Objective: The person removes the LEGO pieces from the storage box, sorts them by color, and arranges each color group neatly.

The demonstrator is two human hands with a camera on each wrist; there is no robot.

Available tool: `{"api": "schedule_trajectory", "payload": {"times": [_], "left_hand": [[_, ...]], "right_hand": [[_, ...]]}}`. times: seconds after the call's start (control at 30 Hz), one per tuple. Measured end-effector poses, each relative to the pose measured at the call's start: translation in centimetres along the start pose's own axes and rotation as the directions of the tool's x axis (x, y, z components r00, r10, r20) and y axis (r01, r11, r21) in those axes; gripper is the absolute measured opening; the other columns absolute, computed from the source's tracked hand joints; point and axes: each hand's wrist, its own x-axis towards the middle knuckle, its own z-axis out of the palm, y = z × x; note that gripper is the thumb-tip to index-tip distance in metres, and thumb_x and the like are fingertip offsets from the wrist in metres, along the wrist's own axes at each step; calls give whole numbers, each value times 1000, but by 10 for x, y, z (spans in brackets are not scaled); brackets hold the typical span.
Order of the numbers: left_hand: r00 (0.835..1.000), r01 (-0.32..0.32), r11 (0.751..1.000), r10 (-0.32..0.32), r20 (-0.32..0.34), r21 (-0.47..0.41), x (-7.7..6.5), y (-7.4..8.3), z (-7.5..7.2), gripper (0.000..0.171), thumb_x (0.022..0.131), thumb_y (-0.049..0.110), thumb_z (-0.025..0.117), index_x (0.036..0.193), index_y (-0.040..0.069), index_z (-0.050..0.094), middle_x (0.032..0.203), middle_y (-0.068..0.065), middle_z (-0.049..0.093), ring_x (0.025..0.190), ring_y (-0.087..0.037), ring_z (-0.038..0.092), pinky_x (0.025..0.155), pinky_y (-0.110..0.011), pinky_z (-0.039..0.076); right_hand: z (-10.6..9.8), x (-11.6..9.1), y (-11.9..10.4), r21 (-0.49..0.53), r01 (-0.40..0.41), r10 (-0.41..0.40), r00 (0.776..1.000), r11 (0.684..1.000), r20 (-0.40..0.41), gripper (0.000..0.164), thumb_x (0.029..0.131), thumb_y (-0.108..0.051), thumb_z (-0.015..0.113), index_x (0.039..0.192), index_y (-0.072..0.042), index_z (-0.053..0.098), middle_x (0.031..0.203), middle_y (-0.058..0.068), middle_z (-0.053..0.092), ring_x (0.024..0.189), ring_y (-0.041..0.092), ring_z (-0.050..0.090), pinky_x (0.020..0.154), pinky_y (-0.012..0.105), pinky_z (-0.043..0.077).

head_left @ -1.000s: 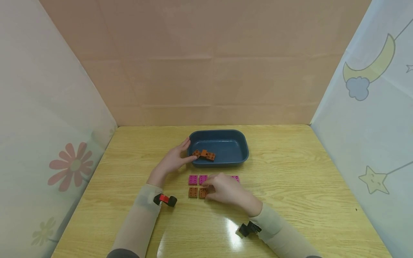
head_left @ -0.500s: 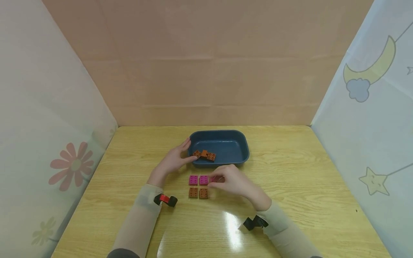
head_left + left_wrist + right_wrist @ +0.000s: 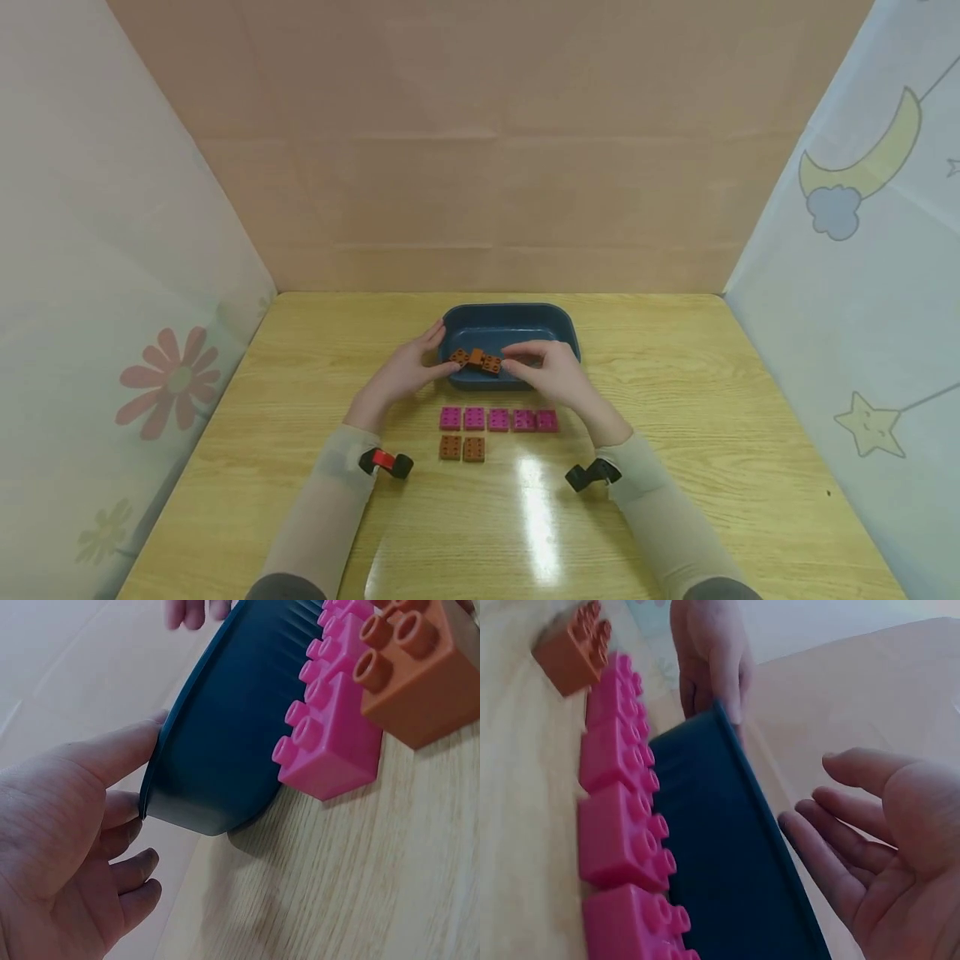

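Blue oblong plastic tray (image 3: pixel 510 317): left hand (image 3: pixel 399 375) gripping it
Right hand (image 3: pixel 558 375): loose, nada held, just right of nearest orange studded plastic brick (image 3: pixel 491 365)

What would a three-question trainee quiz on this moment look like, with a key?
1. How many pink blocks form the row on the table?
2. True or false: all the orange-brown blocks lie inside the blue tub.
3. Which hand grips the tub's rim? A: right hand; B: left hand; C: neither.

Key: 1. Five. 2. False; two lie on the table. 3. B.
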Motion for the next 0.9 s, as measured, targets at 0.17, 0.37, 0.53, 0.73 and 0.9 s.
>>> {"api": "schedule_trajectory", "payload": {"times": [0.17, 0.37, 0.53, 0.73, 0.9], "left_hand": [[1000, 7, 1000, -7, 6, -10, -1, 0, -1, 94, 102, 52, 71, 172, 12, 22, 180, -1, 11, 159, -39, 25, 114, -58, 44], [1000, 13, 1000, -13, -1, -5, 0, 0, -1, 93, 102, 53, 71, 172, 15, 22, 180, 0, 12, 155, -40, 35, 119, -59, 39], [1000, 6, 1000, -6, 6, 4, 0, 1, 0, 92, 103, 52, 70, 171, 13, 22, 180, 1, 11, 156, -40, 33, 123, -59, 33], [1000, -1, 1000, 1, 6, -19, -1, 1, -1, 95, 102, 54, 70, 172, 12, 21, 180, 1, 10, 160, -36, 23, 124, -57, 33], [1000, -2, 1000, 2, 9, -11, -1, 0, -1, 95, 102, 55, 70, 172, 12, 20, 180, -1, 10, 161, -36, 21, 122, -57, 35]], "right_hand": [[0, 21, 10, -60, -26, 27, 1000, 998, 8, 38, 101, -27, 78, 134, -6, 76, 126, 9, 77, 110, 24, 73, 93, 48, 61], [6, 42, 23, -35, -86, 89, 991, 996, 96, 47, 98, -26, 82, 140, -7, 72, 133, 9, 74, 120, 26, 70, 98, 48, 59], [10, 48, 26, -28, -153, 155, 973, 988, 168, 50, 96, -24, 84, 142, -7, 70, 134, 9, 73, 124, 28, 68, 102, 48, 57], [14, 52, 27, -101, -172, 191, 957, 980, 216, 53, 96, -29, 85, 142, -8, 69, 137, 9, 71, 127, 28, 66, 105, 47, 55], [16, 54, 27, -159, -182, 217, 946, 970, 241, 51, 95, -30, 85, 139, -7, 72, 133, 9, 73, 124, 27, 67, 104, 46, 56]]}}
